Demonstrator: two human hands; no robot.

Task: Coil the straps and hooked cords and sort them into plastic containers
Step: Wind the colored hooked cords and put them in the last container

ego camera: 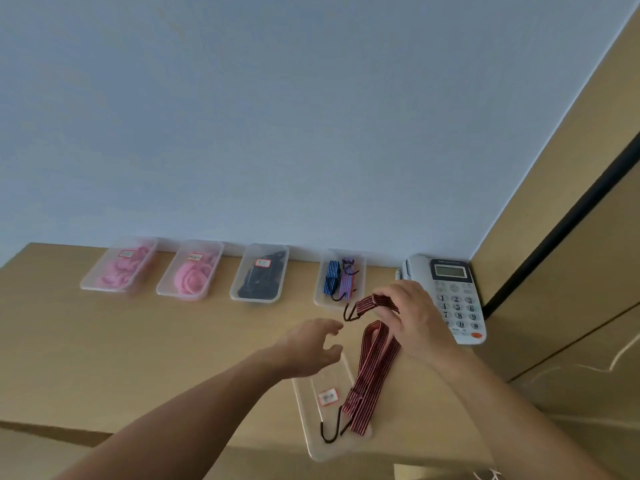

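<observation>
My right hand pinches the red-and-black striped hooked cord above the clear plastic container to hold a fold for coiling, my left hand hovering open.

soft even daylight, faint shadows, mild blur, wide-angle edge distortion

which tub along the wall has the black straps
The third tub from the left: its contents are black, while the others hold pink coils or striped cords.
</observation>
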